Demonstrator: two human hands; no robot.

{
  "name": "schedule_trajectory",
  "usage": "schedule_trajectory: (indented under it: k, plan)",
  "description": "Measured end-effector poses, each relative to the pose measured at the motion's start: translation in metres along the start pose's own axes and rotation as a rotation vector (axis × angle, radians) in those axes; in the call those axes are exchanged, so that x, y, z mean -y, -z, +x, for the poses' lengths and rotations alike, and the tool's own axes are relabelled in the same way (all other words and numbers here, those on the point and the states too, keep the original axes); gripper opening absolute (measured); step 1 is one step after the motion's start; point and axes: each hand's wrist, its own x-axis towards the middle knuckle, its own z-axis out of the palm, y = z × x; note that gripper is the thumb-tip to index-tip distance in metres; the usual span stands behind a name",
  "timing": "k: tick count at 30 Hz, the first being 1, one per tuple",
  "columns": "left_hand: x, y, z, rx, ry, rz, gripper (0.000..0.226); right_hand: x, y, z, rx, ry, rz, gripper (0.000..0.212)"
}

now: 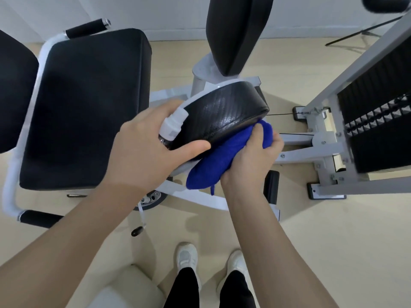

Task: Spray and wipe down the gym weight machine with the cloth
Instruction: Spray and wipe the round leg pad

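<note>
a: ok, quick one, where are your hands?

b: my left hand grips a white spray bottle, fingers curled round it, thumb lying along the lower edge of the round black pad of the weight machine. bottle's nozzle end touches the pad's side.

a: and the right?

b: my right hand clutches the blue cloth, bunched up, pressed against the underside edge of that same pad. fingers wrapped tight into the fabric.

a: rest of the machine?

b: black seat cushion to the left inside a white frame with black foam handles. another black pad stands upright behind. weight stack sits to the right in a grey frame. cable runs from behind the pad toward the stack.

a: floor?

b: beige floor, my white sneakers at bottom.
</note>
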Motion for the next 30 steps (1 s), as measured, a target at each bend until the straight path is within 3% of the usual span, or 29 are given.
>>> schedule_trajectory:
  k: [3, 8, 13, 18, 20, 24, 28, 30]
  plan:
    - [0.0, -0.001, 0.0, -0.011, 0.011, 0.001, 0.062, -0.004, -0.003, -0.003, -0.015, 0.062, -0.141, 0.014]
    - [-0.001, -0.002, -0.003, -0.028, 0.022, -0.008, 0.058, -0.024, -0.012, 0.001, -0.136, -0.17, -0.245, 0.015]
    - [-0.003, -0.001, -0.004, -0.014, 0.031, -0.004, 0.059, 0.016, -0.004, -0.025, 0.054, 0.057, -0.231, 0.01]
    - [-0.002, -0.004, -0.006, -0.047, 0.024, 0.037, 0.052, 0.012, -0.009, -0.034, 0.053, 0.28, -0.233, 0.014]
    - [-0.002, -0.005, -0.006, -0.052, 0.01, 0.08, 0.058, -0.003, -0.008, -0.025, 0.038, 0.269, -0.283, 0.013]
    - [-0.005, -0.002, -0.007, -0.044, -0.005, 0.091, 0.062, -0.016, -0.006, -0.024, -0.009, 0.067, -0.275, 0.011]
    - [-0.002, -0.003, -0.01, -0.018, -0.007, 0.101, 0.039, 0.0, -0.008, -0.044, 0.048, 0.248, -0.138, 0.016]
    - [-0.002, -0.004, -0.01, -0.036, -0.008, 0.095, 0.042, -0.002, -0.006, -0.037, 0.04, 0.334, -0.125, 0.021]
